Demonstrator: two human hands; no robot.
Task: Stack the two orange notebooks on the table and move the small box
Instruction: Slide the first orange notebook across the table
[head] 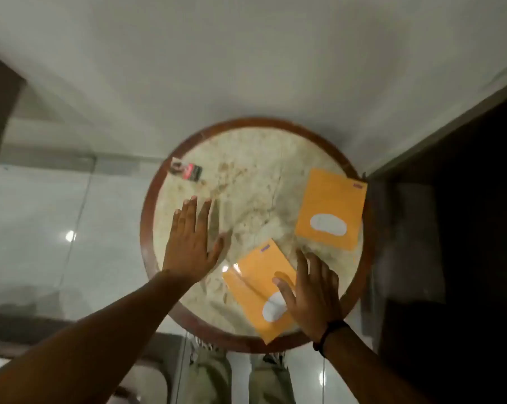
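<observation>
Two orange notebooks with white oval labels lie apart on a round marble table (258,182) with a brown rim. One notebook (331,208) lies at the right edge, the other (255,281) near the front edge, turned at an angle. A small dark and white box (186,170) sits at the table's far left rim. My right hand (310,290) is spread flat over the near notebook's right side, its thumb beside the white label. Open and flat, my left hand (191,240) hovers over the table's left part, a little short of the box.
The table stands against a white wall. A dark doorway or cabinet (456,228) is to the right, glossy white floor tiles (42,228) to the left. My legs (240,374) show below the table's front rim.
</observation>
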